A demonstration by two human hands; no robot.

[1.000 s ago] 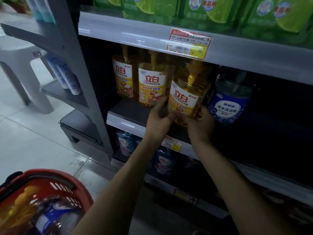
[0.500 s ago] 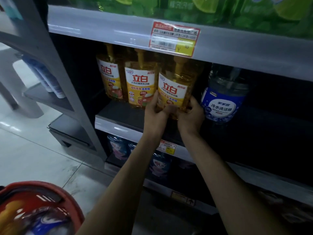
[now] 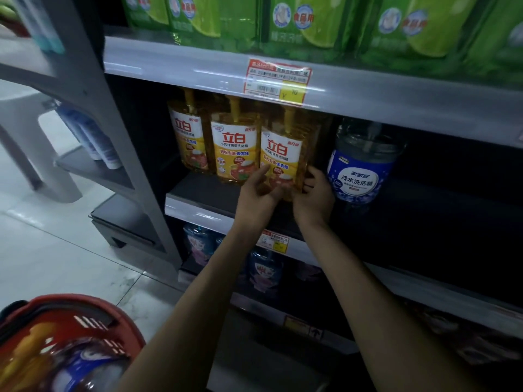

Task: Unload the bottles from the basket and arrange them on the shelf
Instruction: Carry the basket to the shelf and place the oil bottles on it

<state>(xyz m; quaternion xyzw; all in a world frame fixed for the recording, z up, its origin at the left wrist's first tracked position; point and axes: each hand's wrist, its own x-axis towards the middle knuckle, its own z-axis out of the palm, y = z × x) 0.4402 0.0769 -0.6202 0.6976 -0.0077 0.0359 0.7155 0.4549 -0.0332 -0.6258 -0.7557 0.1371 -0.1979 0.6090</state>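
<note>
Three yellow dish-soap bottles stand in a row on the dark middle shelf. Both hands are on the rightmost yellow bottle, which stands upright in line with the other two. My left hand holds its lower left corner, fingers up the label and thumb at the base. Around its lower right side curl the fingers of my right hand. At the bottom left, the red basket holds a blue-labelled bottle and something yellow, both blurred.
A clear bottle with a blue label stands just right of my right hand. Green refill pouches fill the shelf above. Blue bottles sit on the lower shelf. A grey side rack and white tiled floor lie to the left.
The rightmost yellow bottle went from tilted and lifted to upright on the shelf beside the other two. Both hands followed it inward and stay on its lower part.
</note>
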